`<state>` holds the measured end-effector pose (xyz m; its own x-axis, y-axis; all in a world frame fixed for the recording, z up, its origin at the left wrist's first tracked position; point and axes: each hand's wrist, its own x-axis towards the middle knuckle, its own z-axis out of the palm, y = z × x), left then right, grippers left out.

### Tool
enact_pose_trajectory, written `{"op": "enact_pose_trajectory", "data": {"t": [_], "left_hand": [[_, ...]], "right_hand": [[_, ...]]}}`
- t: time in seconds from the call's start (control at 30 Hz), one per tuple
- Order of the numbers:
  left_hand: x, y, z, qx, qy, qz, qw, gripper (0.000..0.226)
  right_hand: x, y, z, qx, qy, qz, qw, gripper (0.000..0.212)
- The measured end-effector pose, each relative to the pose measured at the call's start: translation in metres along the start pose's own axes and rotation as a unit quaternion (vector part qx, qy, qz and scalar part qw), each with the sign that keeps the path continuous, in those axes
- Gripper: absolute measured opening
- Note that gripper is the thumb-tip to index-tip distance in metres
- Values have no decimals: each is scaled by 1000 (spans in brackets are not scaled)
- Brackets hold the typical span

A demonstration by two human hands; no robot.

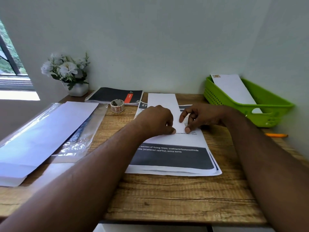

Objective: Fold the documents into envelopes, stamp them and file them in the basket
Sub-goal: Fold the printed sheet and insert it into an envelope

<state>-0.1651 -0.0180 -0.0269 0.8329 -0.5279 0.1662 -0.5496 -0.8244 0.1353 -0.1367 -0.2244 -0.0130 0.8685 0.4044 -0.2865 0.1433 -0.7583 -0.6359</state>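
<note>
Wood-grain bench [167,198] against a pale wall; green basket [267,104] with one stamped envelope at the right rear corner. Mid-bench, a white envelope [163,102] lies on the printed documents [172,156]. Left hand [155,120] and right hand [199,117] pinch its near end. Paper judged light, flexible, slippery on the stack: grip by edges.
</note>
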Motion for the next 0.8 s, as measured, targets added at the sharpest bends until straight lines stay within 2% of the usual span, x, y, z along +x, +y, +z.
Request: {"op": "enact_pose_trajectory", "data": {"t": [0.17,0.37,0.43,0.57,0.67,0.73,0.8], "left_hand": [[1,1,-1,22,22,23,999,23],[2,0,1,15,12,24,1000,32],[3,0,1,19,13,24,999,29],[3,3,0,49,28,40,998,28],[3,4,1,62,38,48,996,27],[3,4,1,59,47,50,996,26],[3,2,2,48,60,49,996,27]], "right_hand": [[-1,-12,2,35,66,32,997,27],[-7,-30,9,73,129,106,983,15],[-6,-38,17,100,173,102,974,12],[6,-53,35,107,316,55,941,17],[10,-52,34,227,338,57,912,17],[10,-47,25,311,306,92,895,21],[9,-39,20,429,268,130,853,24]]}}
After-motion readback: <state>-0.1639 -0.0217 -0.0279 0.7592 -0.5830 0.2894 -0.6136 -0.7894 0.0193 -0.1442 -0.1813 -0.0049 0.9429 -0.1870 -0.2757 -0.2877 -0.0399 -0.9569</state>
